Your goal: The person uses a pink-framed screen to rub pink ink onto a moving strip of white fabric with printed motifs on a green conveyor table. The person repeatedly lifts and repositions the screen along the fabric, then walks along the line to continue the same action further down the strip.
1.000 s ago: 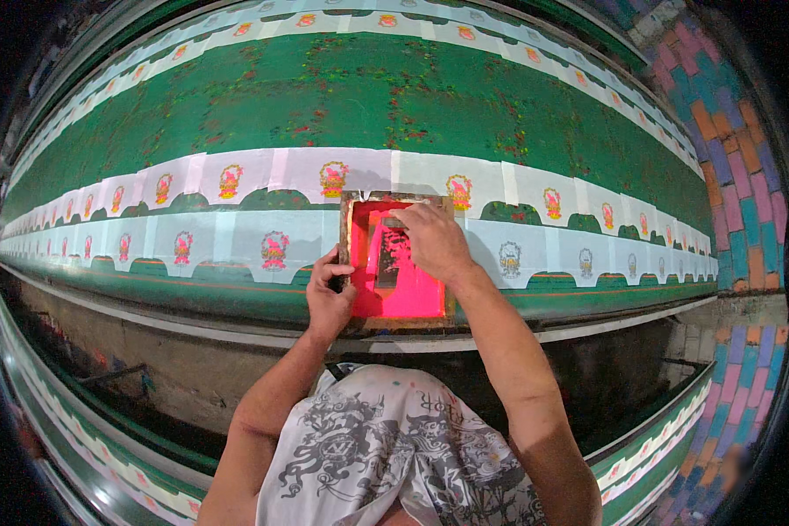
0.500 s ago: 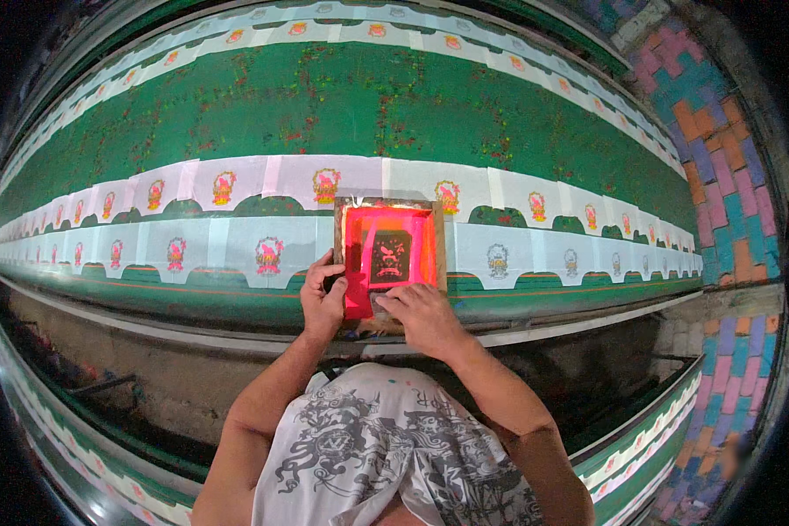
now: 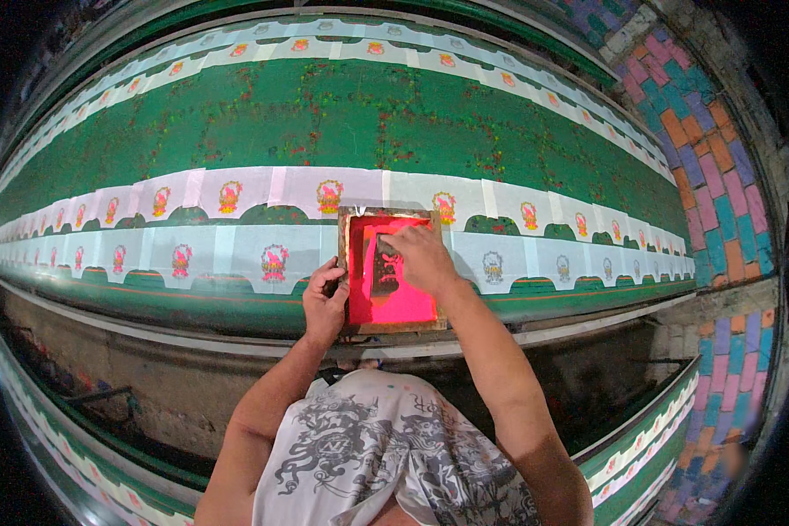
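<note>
Under hands [image 3: 421, 259]: squeegee (mostly hidden)

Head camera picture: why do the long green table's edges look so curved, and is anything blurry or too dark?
Head view: the fisheye lens bends the long green printing table toward the rim; corners go black; the pink-inked wooden-framed screen at centre is sharp and well lit; the colourful brick wall softens slightly.

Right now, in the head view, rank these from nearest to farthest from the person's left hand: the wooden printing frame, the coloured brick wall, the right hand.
1. Wooden printing frame: touching the left hand, just to its right.
2. Right hand: on the pink screen, further right.
3. Coloured brick wall: far right.
</note>
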Demonstrator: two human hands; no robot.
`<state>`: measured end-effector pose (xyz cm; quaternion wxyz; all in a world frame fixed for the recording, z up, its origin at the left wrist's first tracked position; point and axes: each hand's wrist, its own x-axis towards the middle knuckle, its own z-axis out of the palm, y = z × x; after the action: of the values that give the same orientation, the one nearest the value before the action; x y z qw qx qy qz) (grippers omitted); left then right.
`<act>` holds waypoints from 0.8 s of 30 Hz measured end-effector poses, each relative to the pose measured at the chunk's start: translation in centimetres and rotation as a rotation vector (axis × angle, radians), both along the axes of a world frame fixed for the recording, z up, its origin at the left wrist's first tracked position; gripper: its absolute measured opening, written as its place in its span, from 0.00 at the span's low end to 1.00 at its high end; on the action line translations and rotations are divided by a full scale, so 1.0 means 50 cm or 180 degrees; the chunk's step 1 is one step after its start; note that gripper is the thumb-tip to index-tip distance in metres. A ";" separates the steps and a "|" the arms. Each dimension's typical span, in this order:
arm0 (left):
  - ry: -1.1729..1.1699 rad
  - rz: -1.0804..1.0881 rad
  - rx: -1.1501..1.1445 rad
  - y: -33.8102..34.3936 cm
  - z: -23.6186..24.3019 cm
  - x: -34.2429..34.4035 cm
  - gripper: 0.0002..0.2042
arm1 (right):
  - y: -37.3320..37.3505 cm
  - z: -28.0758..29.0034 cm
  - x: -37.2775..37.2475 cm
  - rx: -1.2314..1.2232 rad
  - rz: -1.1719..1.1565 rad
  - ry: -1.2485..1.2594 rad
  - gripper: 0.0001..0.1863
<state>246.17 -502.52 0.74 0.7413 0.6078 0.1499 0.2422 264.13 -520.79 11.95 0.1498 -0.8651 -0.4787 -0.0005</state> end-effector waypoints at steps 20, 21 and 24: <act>0.0407 0.0286 0.1728 -0.019 0.043 0.010 0.23 | -0.147 0.036 -0.275 0.0504 0.0022 0.0967 0.27; 0.0364 0.0270 0.1682 -0.019 0.045 0.010 0.23 | -0.162 0.030 -0.275 0.0668 -0.0061 0.1035 0.26; 0.0318 0.0315 0.1583 -0.028 0.058 0.014 0.21 | -0.221 0.001 -0.264 0.1091 -0.0768 0.0552 0.26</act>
<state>246.89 -503.95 3.64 0.5480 0.7744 0.1517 0.2773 250.91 -531.83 11.99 0.3340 -0.8749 -0.3499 -0.0253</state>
